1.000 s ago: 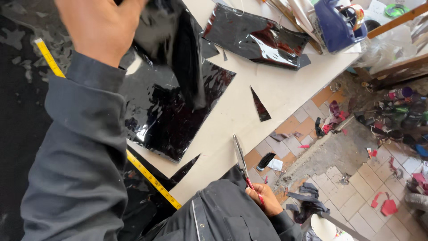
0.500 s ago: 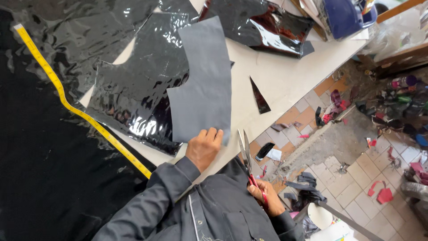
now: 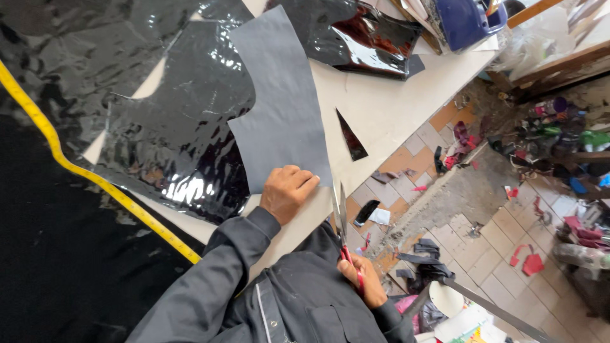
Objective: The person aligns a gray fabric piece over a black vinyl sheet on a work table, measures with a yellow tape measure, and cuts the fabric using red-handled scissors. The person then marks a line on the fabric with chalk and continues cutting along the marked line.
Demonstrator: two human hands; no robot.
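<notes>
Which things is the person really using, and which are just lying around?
In use:
left hand pressing the grey cut piece
right hand holding scissors
glossy black sheet under the piece

Lying about:
yellow tape measure
small black offcut
blue machine
scraps on the floor

Left hand (image 3: 287, 192) presses grey pattern piece (image 3: 279, 101); right hand (image 3: 361, 284) grips red-handled scissors (image 3: 342, 225).

Bare tabletop (image 3: 381, 108) is left open at three o'clock of the grey sheet (image 3: 279, 101), broken only by a dark triangular scrap (image 3: 351, 138). Passage at nine o'clock is blocked by glossy black material (image 3: 184, 133) and a yellow measuring tape (image 3: 95, 181); twelve o'clock is crowded by a folded glossy piece (image 3: 356, 35).
</notes>
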